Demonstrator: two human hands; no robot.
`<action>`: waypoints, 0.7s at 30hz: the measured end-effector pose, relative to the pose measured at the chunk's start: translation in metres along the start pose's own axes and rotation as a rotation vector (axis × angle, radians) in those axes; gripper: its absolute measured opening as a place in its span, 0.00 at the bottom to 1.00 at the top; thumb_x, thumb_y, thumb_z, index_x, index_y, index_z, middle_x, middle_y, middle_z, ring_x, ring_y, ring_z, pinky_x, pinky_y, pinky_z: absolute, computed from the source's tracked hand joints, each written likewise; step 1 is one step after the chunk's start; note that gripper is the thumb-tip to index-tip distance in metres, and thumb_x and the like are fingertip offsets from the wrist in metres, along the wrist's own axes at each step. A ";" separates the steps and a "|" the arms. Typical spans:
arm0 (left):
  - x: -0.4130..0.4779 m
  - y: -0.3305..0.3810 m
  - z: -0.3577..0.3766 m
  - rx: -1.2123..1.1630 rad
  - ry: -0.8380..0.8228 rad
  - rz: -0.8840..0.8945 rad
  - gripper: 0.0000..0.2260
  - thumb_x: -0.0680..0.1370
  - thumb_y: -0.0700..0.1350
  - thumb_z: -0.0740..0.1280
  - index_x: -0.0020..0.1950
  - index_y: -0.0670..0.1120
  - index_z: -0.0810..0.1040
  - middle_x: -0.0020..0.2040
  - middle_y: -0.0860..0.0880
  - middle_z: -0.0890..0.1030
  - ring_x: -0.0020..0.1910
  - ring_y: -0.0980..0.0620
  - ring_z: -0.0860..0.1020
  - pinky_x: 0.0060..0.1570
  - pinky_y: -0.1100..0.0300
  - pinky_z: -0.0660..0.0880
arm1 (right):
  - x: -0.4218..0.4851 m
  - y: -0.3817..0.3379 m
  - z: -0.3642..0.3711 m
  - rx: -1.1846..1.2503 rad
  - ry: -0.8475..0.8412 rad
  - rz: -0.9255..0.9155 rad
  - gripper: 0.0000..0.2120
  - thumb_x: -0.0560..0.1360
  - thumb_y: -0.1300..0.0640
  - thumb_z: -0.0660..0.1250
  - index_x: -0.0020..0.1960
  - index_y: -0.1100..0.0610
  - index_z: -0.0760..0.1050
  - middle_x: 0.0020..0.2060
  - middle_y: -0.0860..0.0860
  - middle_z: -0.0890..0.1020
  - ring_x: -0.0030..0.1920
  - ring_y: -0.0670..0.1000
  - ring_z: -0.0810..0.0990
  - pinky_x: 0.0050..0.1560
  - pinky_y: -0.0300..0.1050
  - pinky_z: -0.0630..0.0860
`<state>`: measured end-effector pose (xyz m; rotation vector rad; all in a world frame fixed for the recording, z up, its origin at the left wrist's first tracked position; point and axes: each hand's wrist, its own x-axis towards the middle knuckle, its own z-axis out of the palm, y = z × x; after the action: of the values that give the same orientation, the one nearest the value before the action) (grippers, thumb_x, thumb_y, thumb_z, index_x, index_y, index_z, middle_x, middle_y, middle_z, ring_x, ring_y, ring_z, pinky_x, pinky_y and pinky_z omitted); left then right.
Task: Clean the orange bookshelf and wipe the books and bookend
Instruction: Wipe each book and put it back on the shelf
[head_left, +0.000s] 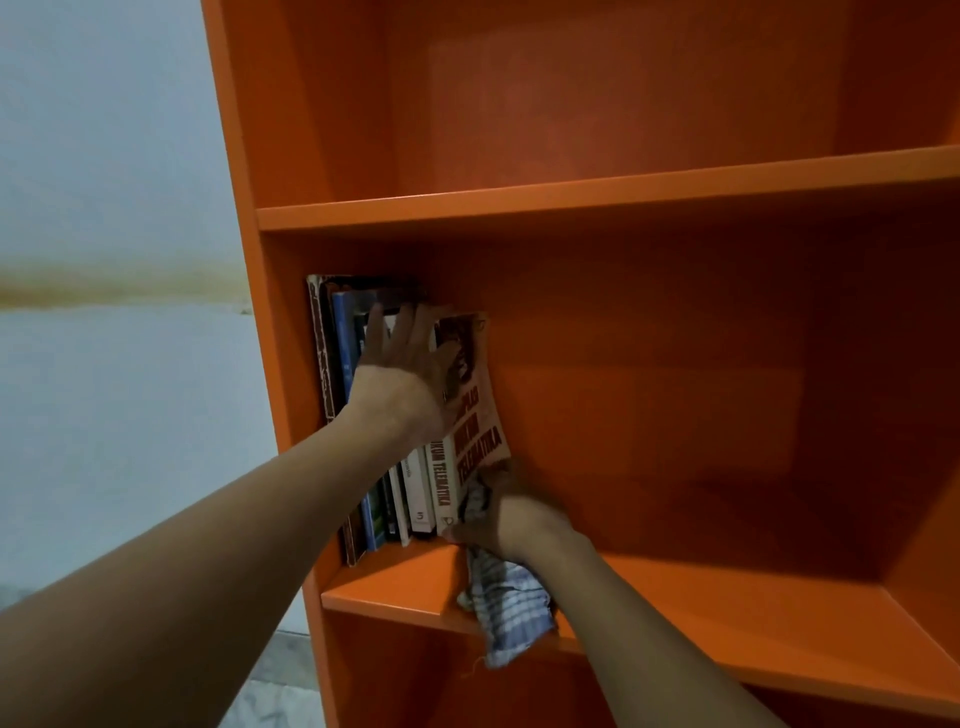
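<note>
Orange bookshelf (597, 200) fills the head view from centre to right edge; its left side panel runs down beside a pale wall (104, 156); the upper compartment holds nothing visible. Books (395, 499) stand in a row packed against the left side panel of the middle compartment, spines outward; to their right the shelf board (727, 597) lies bare up to the right side panel, which leaves wide open room on that side. Rightmost book (475, 415), with red lettering reading "TELEMATIKA" on its cover, leans to the right at the top, its upper corner apart from the row.

Left hand (410, 364) lies flat on the upper part of the row, fingers spread wide across the book tops and fore-edges, palm against the leaning book; no book is gripped. Right hand (511, 512) sits at the lower right corner of the leaning book, fingers closed round a blue-and-white checked cloth (511, 608); the cloth touches the book's bottom corner; its loose end hangs over the front edge of the shelf board. A bookend cannot be made out.
</note>
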<state>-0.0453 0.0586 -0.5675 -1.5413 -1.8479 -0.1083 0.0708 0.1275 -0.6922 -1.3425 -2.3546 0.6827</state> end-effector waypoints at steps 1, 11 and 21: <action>-0.001 0.000 0.001 0.011 0.008 -0.004 0.35 0.76 0.64 0.62 0.79 0.53 0.54 0.79 0.41 0.46 0.79 0.41 0.44 0.76 0.38 0.42 | 0.000 -0.005 -0.001 -0.007 -0.005 0.002 0.44 0.71 0.45 0.75 0.78 0.56 0.56 0.73 0.54 0.65 0.69 0.54 0.67 0.67 0.44 0.65; 0.003 0.010 -0.011 -0.021 -0.061 -0.055 0.34 0.76 0.61 0.65 0.78 0.52 0.58 0.78 0.42 0.53 0.78 0.40 0.49 0.75 0.36 0.44 | -0.009 -0.015 -0.021 0.099 -0.219 0.047 0.34 0.79 0.51 0.68 0.78 0.60 0.56 0.75 0.55 0.65 0.73 0.55 0.65 0.66 0.39 0.66; 0.002 0.015 -0.012 0.012 -0.140 -0.093 0.34 0.76 0.60 0.65 0.78 0.54 0.57 0.79 0.41 0.45 0.79 0.40 0.42 0.75 0.35 0.42 | -0.036 0.006 -0.025 0.135 0.097 -0.032 0.11 0.76 0.47 0.66 0.54 0.52 0.78 0.44 0.49 0.82 0.42 0.52 0.79 0.38 0.42 0.76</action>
<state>-0.0267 0.0586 -0.5631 -1.4876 -2.0269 -0.0324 0.1057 0.1049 -0.6768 -1.2492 -2.2077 0.7360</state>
